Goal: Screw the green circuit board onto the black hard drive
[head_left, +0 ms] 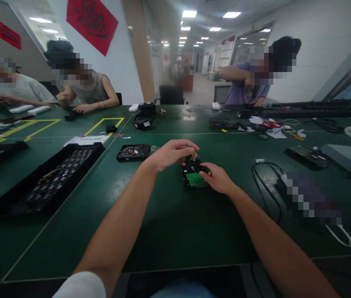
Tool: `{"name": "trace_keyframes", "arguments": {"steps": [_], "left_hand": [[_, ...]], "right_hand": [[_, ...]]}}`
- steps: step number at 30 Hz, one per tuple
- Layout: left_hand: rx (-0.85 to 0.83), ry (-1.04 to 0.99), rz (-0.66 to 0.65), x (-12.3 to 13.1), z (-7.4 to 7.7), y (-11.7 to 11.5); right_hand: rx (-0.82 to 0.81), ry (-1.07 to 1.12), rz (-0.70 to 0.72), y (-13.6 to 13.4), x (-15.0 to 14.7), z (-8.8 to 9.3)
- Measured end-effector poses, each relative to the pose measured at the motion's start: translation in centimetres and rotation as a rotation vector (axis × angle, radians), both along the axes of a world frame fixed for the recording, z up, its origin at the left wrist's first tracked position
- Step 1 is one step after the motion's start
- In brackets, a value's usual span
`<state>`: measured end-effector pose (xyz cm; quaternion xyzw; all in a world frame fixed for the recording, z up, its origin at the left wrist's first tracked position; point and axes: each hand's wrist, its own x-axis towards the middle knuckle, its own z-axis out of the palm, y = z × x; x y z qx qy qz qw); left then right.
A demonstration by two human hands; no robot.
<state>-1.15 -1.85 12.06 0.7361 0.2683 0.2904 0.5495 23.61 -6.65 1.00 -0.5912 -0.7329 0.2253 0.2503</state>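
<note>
A hard drive [196,180] with a green circuit board lies on the table before me. Above its far part, the bent fingers of my left hand [173,153] close round a dark, upright handle that looks like a screwdriver [189,159]. Its tip is hidden. My right hand [218,178] grips the drive's right side, thumb near the green board. A small dark piece shows at its fingertips; I cannot make out what it is. Left of my hands sits another hard drive [133,152], with a pile of small screws [154,149] beside it.
A long black tray [46,182] with small parts stands at left. On the right are a black cable [265,188], a drive with a green board [306,156] and a grey box [349,157]. A black headset-like strap [144,120] lies farther back. Other people sit across the table.
</note>
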Motion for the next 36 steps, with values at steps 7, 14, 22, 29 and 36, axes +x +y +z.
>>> {"name": "trace_keyframes", "arguments": {"steps": [7, 14, 22, 29, 36], "left_hand": [[0.099, 0.003, 0.180, 0.7, -0.4, 0.0], [0.439, 0.294, 0.466, 0.8, -0.4, -0.1], [0.709, 0.433, 0.325, 1.6, 0.3, -1.1], [0.681, 0.513, 0.294, 1.8, 0.4, -1.6], [0.706, 0.607, 0.291, 1.3, 0.7, -2.3]], "right_hand": [[-0.015, 0.002, -0.010, -0.2, 0.0, 0.3], [-0.031, -0.013, -0.003, -0.3, -0.2, 0.7], [-0.018, -0.013, 0.000, -0.2, -0.2, 0.6], [-0.012, -0.012, -0.010, -0.1, -0.2, 0.5], [-0.038, 0.002, -0.003, -0.3, 0.0, 0.7]]}}
